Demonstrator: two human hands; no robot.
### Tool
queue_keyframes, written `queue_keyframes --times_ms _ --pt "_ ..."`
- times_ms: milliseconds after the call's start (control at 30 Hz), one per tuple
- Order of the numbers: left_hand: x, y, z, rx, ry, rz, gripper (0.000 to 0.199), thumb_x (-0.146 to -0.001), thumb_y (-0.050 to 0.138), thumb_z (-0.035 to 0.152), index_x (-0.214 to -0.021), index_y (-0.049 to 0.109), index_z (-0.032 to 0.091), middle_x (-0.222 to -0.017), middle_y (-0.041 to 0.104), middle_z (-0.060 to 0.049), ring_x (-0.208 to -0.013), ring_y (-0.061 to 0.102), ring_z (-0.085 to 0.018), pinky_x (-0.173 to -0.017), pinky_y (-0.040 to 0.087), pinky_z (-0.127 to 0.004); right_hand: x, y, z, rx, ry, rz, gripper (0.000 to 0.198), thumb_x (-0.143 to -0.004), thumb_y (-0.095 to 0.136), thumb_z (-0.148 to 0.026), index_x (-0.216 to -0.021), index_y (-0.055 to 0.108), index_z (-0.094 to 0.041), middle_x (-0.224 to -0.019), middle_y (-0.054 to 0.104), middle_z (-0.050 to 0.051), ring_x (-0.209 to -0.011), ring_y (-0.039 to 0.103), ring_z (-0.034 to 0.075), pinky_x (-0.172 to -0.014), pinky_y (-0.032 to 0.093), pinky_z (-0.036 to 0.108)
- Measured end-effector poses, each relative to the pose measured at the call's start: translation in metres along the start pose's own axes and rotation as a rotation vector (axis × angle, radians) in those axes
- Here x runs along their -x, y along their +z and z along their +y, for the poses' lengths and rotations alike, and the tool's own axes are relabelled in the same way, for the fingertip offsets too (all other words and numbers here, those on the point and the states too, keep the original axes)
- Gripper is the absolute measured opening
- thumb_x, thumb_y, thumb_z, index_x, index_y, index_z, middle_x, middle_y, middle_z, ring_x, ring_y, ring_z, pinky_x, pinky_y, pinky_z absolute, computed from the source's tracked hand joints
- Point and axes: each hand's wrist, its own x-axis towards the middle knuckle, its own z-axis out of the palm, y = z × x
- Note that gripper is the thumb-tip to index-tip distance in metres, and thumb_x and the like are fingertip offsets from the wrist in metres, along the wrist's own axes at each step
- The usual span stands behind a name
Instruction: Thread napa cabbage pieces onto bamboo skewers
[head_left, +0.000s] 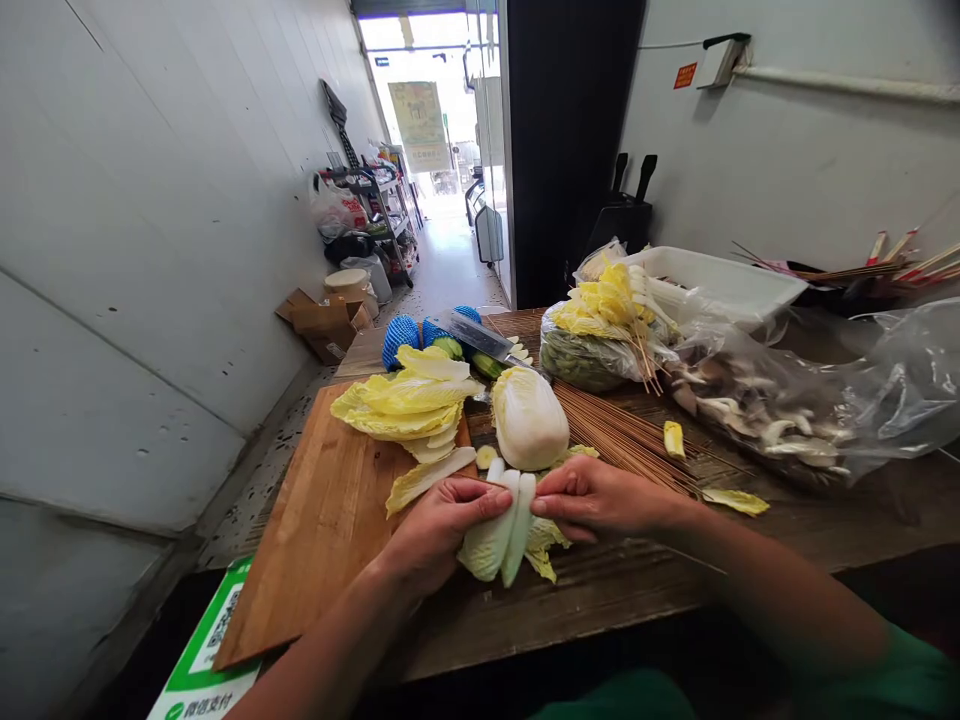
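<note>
My left hand [465, 515] is closed around several pale napa cabbage leaves [517, 530], held upright side by side just above the table. At their right edge, my right hand [577, 495] pinches a thin bamboo skewer [697, 562], whose long end shows beneath my right forearm. Fingers hide where the skewer meets the leaves. Just beyond my hands sits a whole napa cabbage [531, 418]. More yellow leaves [409, 400] are piled on the wooden cutting board [322, 520], and a loose leaf piece [551, 545] lies under the held ones.
A cleaver [480, 338] rests over cucumbers [448, 348] and blue foam-netted items [401, 340] at the back. Loose skewers [615, 430] lie right of the cabbage. Farther right are skewered leaves [607, 305], a bag of mushrooms [780, 425] and a white tub [727, 285].
</note>
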Motion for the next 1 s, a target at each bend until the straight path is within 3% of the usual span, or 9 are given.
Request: queue_keyframes --times_ms 167,233,333,433,500,600,700,867,1000 --pt "0.002 0.003 0.009 0.01 0.208 0.088 0.03 -0.066 0.072 0.034 -0.091 0.071 0.018 -0.083 0.069 -0.005 -0.067 0.058 -0.014 -0.064 0.044 -0.025 0.007 -0.012 -0.004 -0.062 -0.014 0.079 0.039 -0.085 0.05 -0.044 -0.059 0.045 -0.015 -0.039 0.039 -0.009 -0.035 0.027 0.003 -0.036 0.019 0.019" --pt "0.006 0.0 0.014 -0.154 0.367 0.241 0.035 -0.069 0.069 0.035 -0.1 0.068 0.019 -0.093 0.069 -0.006 -0.074 0.058 -0.015 -0.068 0.044 -0.025 0.012 -0.021 -0.006 -0.148 -0.066 0.199 0.037 -0.084 0.052 -0.044 -0.06 0.046 -0.015 -0.038 0.04 -0.009 -0.033 0.026 0.003 -0.035 0.018 0.019" --pt "0.008 -0.001 0.012 -0.575 0.521 0.4 0.028 -0.073 0.065 0.032 -0.099 0.069 0.02 -0.094 0.069 -0.005 -0.08 0.058 -0.018 -0.072 0.043 -0.026 0.019 -0.033 -0.01 -0.332 -0.277 0.492 0.035 -0.082 0.056 -0.043 -0.061 0.044 -0.018 -0.037 0.039 -0.01 -0.031 0.027 0.003 -0.034 0.019 0.018" --pt "0.002 0.007 0.0 -1.051 0.615 0.276 0.018 -0.076 0.061 0.026 -0.091 0.07 0.022 -0.093 0.069 -0.007 -0.09 0.057 -0.023 -0.083 0.04 -0.033 0.021 -0.04 -0.013 -0.452 -0.467 0.69 0.037 -0.081 0.058 -0.046 -0.061 0.041 -0.019 -0.037 0.041 -0.01 -0.028 0.027 0.003 -0.032 0.02 0.018" --pt "-0.004 0.015 -0.007 -1.392 0.615 0.168 0.018 -0.079 0.056 0.021 -0.091 0.069 0.021 -0.093 0.068 -0.009 -0.096 0.054 -0.026 -0.089 0.036 -0.04 0.019 -0.041 -0.013 -0.462 -0.505 0.713 0.038 -0.079 0.059 -0.047 -0.061 0.041 -0.019 -0.038 0.044 -0.01 -0.027 0.026 0.002 -0.031 0.02 0.017" --pt "-0.011 0.025 -0.012 -1.73 0.545 0.15 0.023 -0.082 0.05 0.018 -0.101 0.062 0.017 -0.091 0.067 -0.011 -0.098 0.053 -0.028 -0.087 0.036 -0.043 0.014 -0.04 -0.01 -0.437 -0.491 0.714 0.039 -0.079 0.058 -0.048 -0.061 0.04 -0.019 -0.035 0.041 -0.01 -0.026 0.025 0.002 -0.028 0.018 0.015" --pt "-0.013 0.03 -0.011 -1.836 0.511 0.164 0.027 -0.083 0.049 0.017 -0.108 0.059 0.016 -0.09 0.067 -0.011 -0.094 0.054 -0.026 -0.083 0.039 -0.04 0.01 -0.038 -0.007 -0.379 -0.494 0.757 0.035 -0.081 0.056 -0.046 -0.064 0.042 -0.019 -0.034 0.04 -0.011 -0.026 0.025 0.003 -0.026 0.016 0.014" --pt "-0.009 0.035 -0.005 -1.794 0.489 0.247 0.034 -0.08 0.056 0.032 -0.111 0.059 0.017 -0.096 0.064 -0.011 -0.096 0.053 -0.028 -0.085 0.036 -0.043 0.007 -0.033 -0.004 -0.368 -0.522 0.747 0.03 -0.084 0.054 -0.041 -0.067 0.046 -0.018 -0.041 0.045 -0.01 -0.028 0.028 0.002 -0.027 0.02 0.013" --pt "-0.005 0.031 -0.001 -1.704 0.49 0.02 0.039 -0.076 0.061 0.036 -0.113 0.06 0.023 -0.093 0.063 -0.008 -0.092 0.053 -0.026 -0.082 0.036 -0.04 0.005 -0.03 -0.001 -0.403 -0.509 0.646 0.026 -0.084 0.055 -0.036 -0.068 0.05 -0.016 -0.047 0.047 -0.008 -0.032 0.032 0.002 -0.029 0.023 0.013"
